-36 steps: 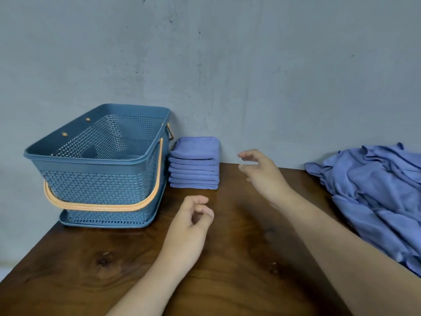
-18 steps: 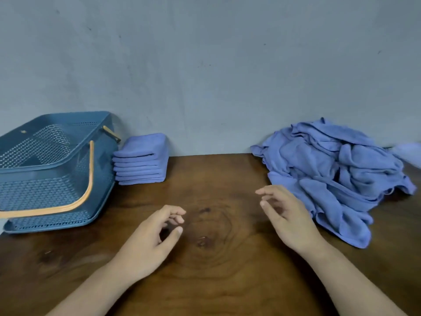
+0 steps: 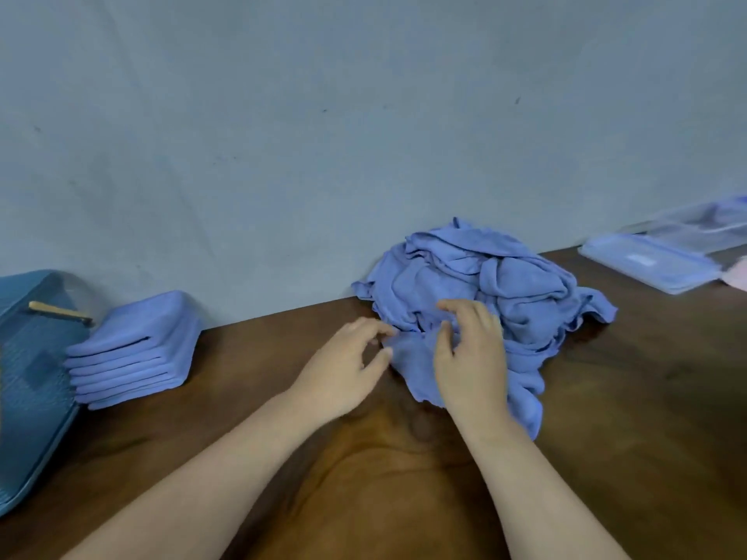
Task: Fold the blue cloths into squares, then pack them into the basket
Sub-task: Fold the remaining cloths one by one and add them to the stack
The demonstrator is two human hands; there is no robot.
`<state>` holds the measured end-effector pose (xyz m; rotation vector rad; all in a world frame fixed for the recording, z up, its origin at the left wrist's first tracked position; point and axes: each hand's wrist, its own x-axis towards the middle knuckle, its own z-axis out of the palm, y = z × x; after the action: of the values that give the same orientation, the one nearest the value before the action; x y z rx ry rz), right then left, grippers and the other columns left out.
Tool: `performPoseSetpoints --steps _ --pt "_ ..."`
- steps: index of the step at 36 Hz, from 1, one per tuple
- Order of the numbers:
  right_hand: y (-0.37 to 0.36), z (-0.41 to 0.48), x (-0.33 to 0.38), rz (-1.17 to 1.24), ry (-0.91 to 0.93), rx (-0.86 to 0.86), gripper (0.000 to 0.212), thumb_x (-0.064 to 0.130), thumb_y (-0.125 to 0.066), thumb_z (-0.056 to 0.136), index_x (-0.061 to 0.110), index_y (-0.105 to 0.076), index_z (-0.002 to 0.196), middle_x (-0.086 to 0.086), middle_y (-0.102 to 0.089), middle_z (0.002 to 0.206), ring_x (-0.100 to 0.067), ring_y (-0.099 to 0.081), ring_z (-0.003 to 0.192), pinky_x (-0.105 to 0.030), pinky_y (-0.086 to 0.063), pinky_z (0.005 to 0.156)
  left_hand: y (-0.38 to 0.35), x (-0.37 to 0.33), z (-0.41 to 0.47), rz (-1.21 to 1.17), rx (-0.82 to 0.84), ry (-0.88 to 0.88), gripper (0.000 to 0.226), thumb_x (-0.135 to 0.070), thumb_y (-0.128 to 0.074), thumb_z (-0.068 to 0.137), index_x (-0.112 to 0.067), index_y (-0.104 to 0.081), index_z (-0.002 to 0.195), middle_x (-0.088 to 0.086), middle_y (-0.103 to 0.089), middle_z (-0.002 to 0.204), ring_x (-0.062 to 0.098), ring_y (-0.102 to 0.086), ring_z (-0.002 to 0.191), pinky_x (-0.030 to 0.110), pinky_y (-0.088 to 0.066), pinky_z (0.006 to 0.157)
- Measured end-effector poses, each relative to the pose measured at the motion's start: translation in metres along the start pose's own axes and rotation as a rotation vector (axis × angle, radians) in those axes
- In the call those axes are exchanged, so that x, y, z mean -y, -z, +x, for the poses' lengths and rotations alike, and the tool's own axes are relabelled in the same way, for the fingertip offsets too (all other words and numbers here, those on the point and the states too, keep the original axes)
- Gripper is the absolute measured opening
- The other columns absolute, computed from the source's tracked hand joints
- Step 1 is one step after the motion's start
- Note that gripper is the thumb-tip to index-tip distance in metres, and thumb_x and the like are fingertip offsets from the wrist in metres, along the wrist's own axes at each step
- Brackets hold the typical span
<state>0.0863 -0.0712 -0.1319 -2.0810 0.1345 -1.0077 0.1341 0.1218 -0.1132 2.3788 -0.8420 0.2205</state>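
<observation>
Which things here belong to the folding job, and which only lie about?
Job: cloth pile, folded stack, basket, left hand, right hand.
Lying about: clear lid, clear box behind it, pink thing at the right edge.

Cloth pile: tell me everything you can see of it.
The pile is a crumpled heap of soft blue cloths, unfolded and tangled, lying on the wooden table by the grey wall. One flap trails toward the camera. The right hand grips its front folds; the left hand touches its near-left edge, grip unclear.
</observation>
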Motion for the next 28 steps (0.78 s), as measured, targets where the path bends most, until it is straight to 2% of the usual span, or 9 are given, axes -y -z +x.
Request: performPoseSetpoints --steps 5,8,11,13,15,19,22,25,28 --pt "0.009 0.01 -0.009 -0.236 -0.034 -0.1 0.03 0.01 -0.062 0.099 0.028 -0.065 0.123 0.008 -0.065 0.124 -0.021 -0.052 0.12 -0.043 -0.05 0.086 -0.01 -0.03 0.103 0.04 -0.094 -0.096 0.035 -0.032 -0.057 0.107 -0.022 -0.059 0.14 -0.006 -0.059 0.139 0.016 -0.052 0.128 0.04 -0.047 0.107" --pt "0.012 0.014 -0.013 -0.267 -0.071 -0.174 0.032 0.011 -0.064 0.096 0.028 -0.066 0.123 0.009 -0.065 0.126 -0.022 -0.053 0.122 -0.044 -0.048 0.085 -0.013 -0.047 0.156 0.133 -0.12 -0.139 0.047 -0.032 -0.06 0.105 -0.02 -0.052 0.149 -0.003 -0.054 0.15 0.025 -0.048 0.135 0.049 -0.043 0.111" --pt "0.01 0.013 -0.018 -0.28 -0.103 -0.207 0.034 0.011 -0.065 0.094 0.029 -0.065 0.123 0.009 -0.065 0.125 -0.022 -0.053 0.121 -0.046 -0.048 0.085 -0.015 -0.062 0.194 0.293 -0.06 -0.087 0.066 -0.046 -0.059 0.104 -0.023 -0.035 0.161 0.0 -0.045 0.161 0.026 -0.039 0.147 0.05 -0.033 0.12" --pt "0.009 0.013 -0.022 -0.289 -0.119 -0.201 0.033 0.013 -0.064 0.096 0.03 -0.064 0.124 0.01 -0.064 0.126 -0.022 -0.053 0.122 -0.047 -0.048 0.085 -0.02 -0.066 0.212 0.387 0.013 -0.015 0.07 -0.052 -0.055 0.104 -0.025 -0.03 0.164 0.003 -0.046 0.161 0.027 -0.037 0.149 0.052 -0.025 0.123" --pt "0.008 0.014 -0.025 -0.303 -0.126 -0.195 0.033 0.014 -0.063 0.096 0.03 -0.063 0.125 0.01 -0.064 0.127 -0.021 -0.053 0.124 -0.048 -0.049 0.087 -0.026 -0.065 0.224 0.465 0.056 0.018 0.058 -0.049 -0.052 0.105 -0.027 -0.039 0.157 0.002 -0.054 0.151 0.029 -0.045 0.142 0.055 -0.024 0.12" --pt "0.008 0.016 -0.025 -0.305 -0.119 -0.195 0.033 0.015 -0.064 0.095 0.03 -0.065 0.124 0.01 -0.065 0.126 -0.02 -0.054 0.125 -0.046 -0.048 0.089 -0.03 -0.057 0.23 0.55 -0.029 -0.034 0.019 -0.03 -0.053 0.105 -0.026 -0.066 0.119 -0.001 -0.068 0.119 0.027 -0.059 0.119 0.046 -0.034 0.106" --pt "0.01 0.018 -0.023 -0.297 -0.128 -0.196 0.034 0.014 -0.065 0.094 0.031 -0.065 0.124 0.011 -0.065 0.125 -0.019 -0.054 0.125 -0.045 -0.047 0.09 -0.02 -0.049 0.221 0.503 -0.052 -0.031 0.016 -0.024 -0.051 0.105 -0.023 -0.068 0.104 0.0 -0.067 0.11 0.027 -0.061 0.107 0.045 -0.037 0.104" --pt "0.012 0.018 -0.023 -0.298 -0.124 -0.179 0.035 0.014 -0.065 0.094 0.03 -0.064 0.125 0.011 -0.064 0.127 -0.02 -0.052 0.126 -0.045 -0.046 0.091 -0.002 -0.028 0.198 0.485 -0.088 0.024 0.017 -0.023 -0.048 0.108 -0.017 -0.064 0.104 0.004 -0.062 0.106 0.032 -0.06 0.099 0.044 -0.041 0.092" --pt "0.013 0.018 -0.02 -0.304 -0.113 -0.193 0.037 0.014 -0.066 0.093 0.029 -0.062 0.127 0.009 -0.063 0.13 -0.021 -0.051 0.127 -0.046 -0.045 0.092 0.012 -0.003 0.173 0.423 -0.09 0.114 0.021 -0.028 -0.046 0.109 -0.016 -0.063 0.105 0.005 -0.062 0.109 0.033 -0.061 0.1 0.049 -0.049 0.093"
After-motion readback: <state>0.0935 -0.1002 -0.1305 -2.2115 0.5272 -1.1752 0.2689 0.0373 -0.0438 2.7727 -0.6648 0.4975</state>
